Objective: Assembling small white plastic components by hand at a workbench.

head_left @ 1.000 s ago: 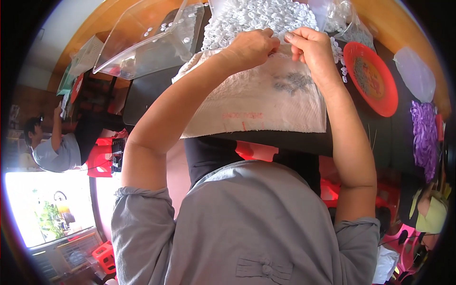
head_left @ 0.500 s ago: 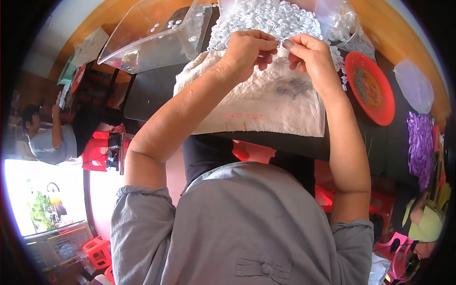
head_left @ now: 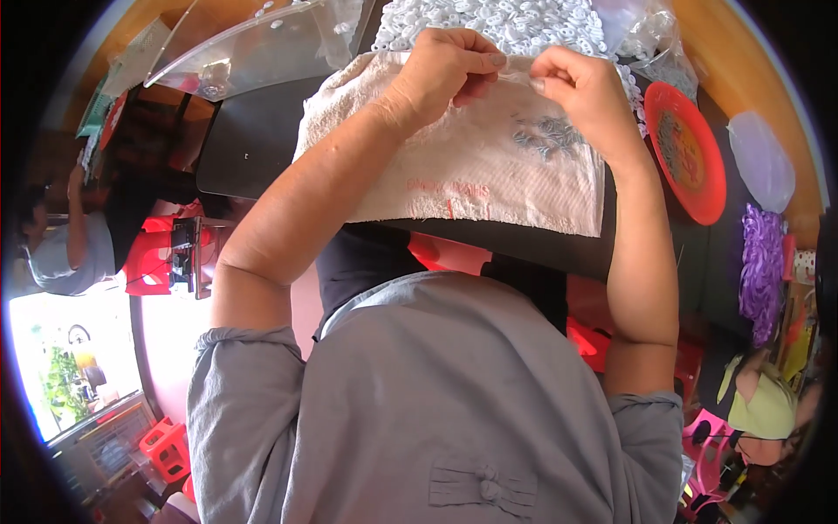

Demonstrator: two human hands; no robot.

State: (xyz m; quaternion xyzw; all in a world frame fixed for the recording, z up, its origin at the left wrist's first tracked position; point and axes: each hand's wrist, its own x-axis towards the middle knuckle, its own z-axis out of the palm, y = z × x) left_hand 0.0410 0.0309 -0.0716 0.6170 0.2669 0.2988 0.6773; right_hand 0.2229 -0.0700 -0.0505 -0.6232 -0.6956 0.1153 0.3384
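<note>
My left hand (head_left: 454,72) is pinched closed above the far part of a pale towel (head_left: 393,179), its thumb and forefinger pressed together. What they hold is too small to make out. Close by on the right, my right hand (head_left: 583,92) has its thumb and forefinger bent together in a pinch, and anything between them is hidden or tiny. Under its wrist lies a small heap of grey metal bits (head_left: 548,137) on the towel. Beyond both hands spreads a big pile of small white oval pieces (head_left: 489,24).
A red plate (head_left: 709,188) holding more grey bits stands to the right, near a bundle of purple strips (head_left: 761,279). At the left back is a clear plastic bin (head_left: 253,57) on the dark table (head_left: 253,148). A person (head_left: 74,249) sits far left, another (head_left: 764,402) far right.
The view has shifted, so the table things sit higher in the picture. My hands have drawn slightly apart, and the grey heap on the towel shows more fully.
</note>
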